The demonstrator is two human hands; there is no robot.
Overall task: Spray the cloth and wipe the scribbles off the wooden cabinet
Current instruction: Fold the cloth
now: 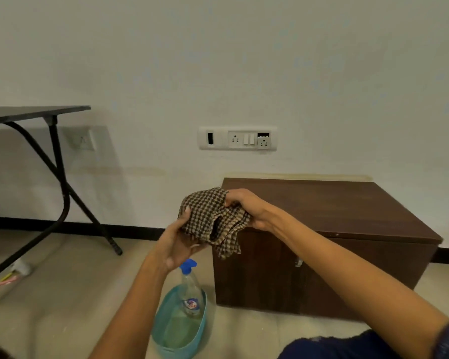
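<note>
**Checked cloth (213, 216) held in both hands**

The cloth is held bunched before the wooden cabinet's (347, 211) left front corner. The left hand's (178, 239) grip is curled beneath it, thumb on top, and the right hand's (249, 208) is closed over its upper edge. Most fingertips are hidden by folds. The spray bottle's (191, 294) label, left of the cabinet, is blurred.

The scene is taken by a single wide-angle camera worn on the head, set at about the height of the top of the folding table (36, 112) and faced forward and slightly down toward the white wall (218, 60). The left hand (176, 240) and right hand (252, 211), by which the cloth (210, 213) is gripped, are caught close at mid-frame before the wooden cabinet (335, 208), while the spray bottle (191, 294) is looked down on from nearby at the lower edge.
</note>
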